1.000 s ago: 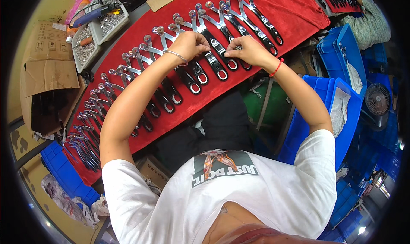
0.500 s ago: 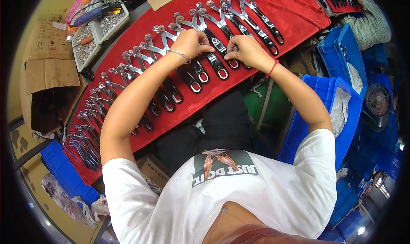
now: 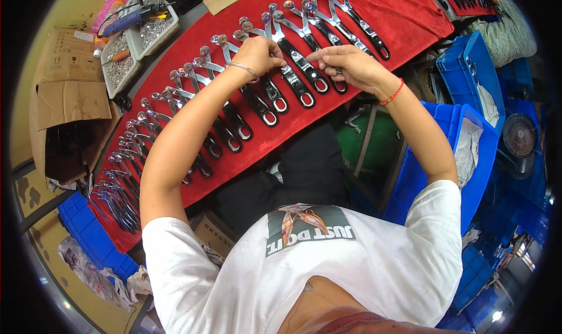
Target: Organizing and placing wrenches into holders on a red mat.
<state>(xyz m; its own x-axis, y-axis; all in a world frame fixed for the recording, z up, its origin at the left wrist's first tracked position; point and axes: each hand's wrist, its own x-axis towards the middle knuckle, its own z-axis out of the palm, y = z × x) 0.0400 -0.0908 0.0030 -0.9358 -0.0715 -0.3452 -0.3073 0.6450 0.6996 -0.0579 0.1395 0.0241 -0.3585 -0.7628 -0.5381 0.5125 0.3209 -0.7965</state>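
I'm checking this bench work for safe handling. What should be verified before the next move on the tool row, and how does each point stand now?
1. Left hand on the tools: ok, its fingers rest on a black-handled tool in the row.
2. Right hand placed: ok, its fingertips touch the neighbouring tool.
3. Firm grip on either tool: cannot tell, the fingers hide the contact.
4. Tools lying in order on the red cloth: ok, side by side in one slanted row.
5. Wrists free: ok, bracelet and red string sit clear of the tools.
6. Tool jaws closed: cannot tell, too small.
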